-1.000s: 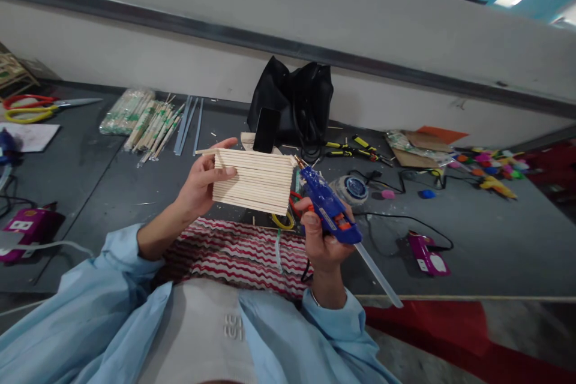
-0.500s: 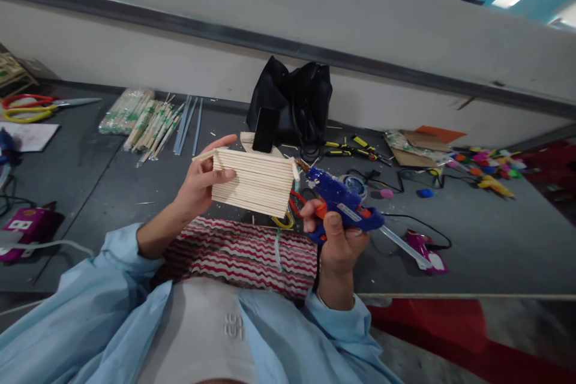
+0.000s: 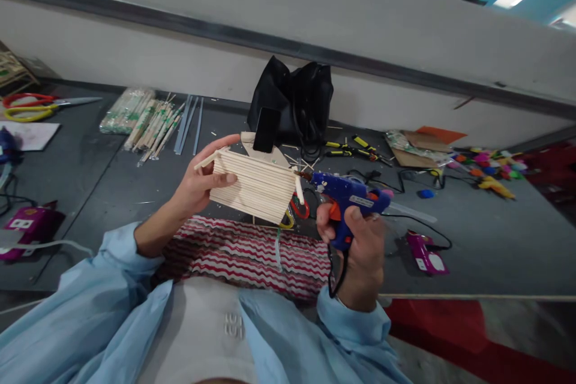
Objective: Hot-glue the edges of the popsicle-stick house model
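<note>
My left hand (image 3: 198, 183) grips a panel of pale wooden sticks (image 3: 252, 186) by its left side, thumb on the front face. Short sticks jut out at the panel's two upper corners. A blue hot glue gun (image 3: 348, 192) is in my right hand (image 3: 360, 234), fingers wrapped round its handle near the orange trigger. Its nozzle points left, at the panel's upper right corner; whether it touches I cannot tell. A clear glue stick (image 3: 414, 211) sticks out of the gun's back. Scissors (image 3: 300, 207) with red and yellow handles lie partly hidden behind the panel.
A black bag (image 3: 290, 102) stands at the wall behind a phone (image 3: 267, 130). Bundled sticks (image 3: 153, 126) and large scissors (image 3: 54, 105) lie at left. Pliers (image 3: 355, 150), a purple box (image 3: 426, 252) and colourful pompoms (image 3: 490, 162) are at right. Striped cloth (image 3: 243, 255) lies at the table's front edge.
My right hand and the glue gun have moved right, and the gun has turned closer to level. The panel's right side has tipped slightly downward in my left hand.
</note>
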`<act>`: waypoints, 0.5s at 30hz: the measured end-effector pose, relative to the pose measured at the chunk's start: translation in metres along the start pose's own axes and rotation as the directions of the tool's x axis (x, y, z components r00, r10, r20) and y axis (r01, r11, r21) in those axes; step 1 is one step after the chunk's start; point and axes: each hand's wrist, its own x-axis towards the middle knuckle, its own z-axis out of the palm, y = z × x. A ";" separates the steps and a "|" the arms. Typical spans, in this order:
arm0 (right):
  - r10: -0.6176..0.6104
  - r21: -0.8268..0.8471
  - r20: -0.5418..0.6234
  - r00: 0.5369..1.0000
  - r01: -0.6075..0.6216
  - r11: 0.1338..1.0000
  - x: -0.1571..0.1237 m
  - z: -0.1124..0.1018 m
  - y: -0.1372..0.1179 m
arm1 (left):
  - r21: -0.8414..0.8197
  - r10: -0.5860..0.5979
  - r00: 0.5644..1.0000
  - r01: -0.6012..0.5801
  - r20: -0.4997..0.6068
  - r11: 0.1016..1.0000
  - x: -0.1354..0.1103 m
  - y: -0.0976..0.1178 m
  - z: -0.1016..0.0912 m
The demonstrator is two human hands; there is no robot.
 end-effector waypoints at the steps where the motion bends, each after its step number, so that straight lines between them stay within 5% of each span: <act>1: 0.001 -0.014 -0.003 1.000 -0.001 1.000 -0.001 0.000 -0.002 | -0.006 -0.003 1.000 0.003 0.002 1.000 0.000 0.000 0.000; 11: -0.070 0.021 0.024 0.997 0.069 0.997 0.006 -0.013 -0.005 | -0.006 -0.094 0.994 0.094 -0.046 0.996 0.007 -0.004 0.002; 15: -0.222 -0.355 -0.225 0.949 0.132 0.925 0.022 -0.037 0.004 | -0.021 -0.210 0.968 0.210 -0.138 0.978 0.019 -0.017 -0.001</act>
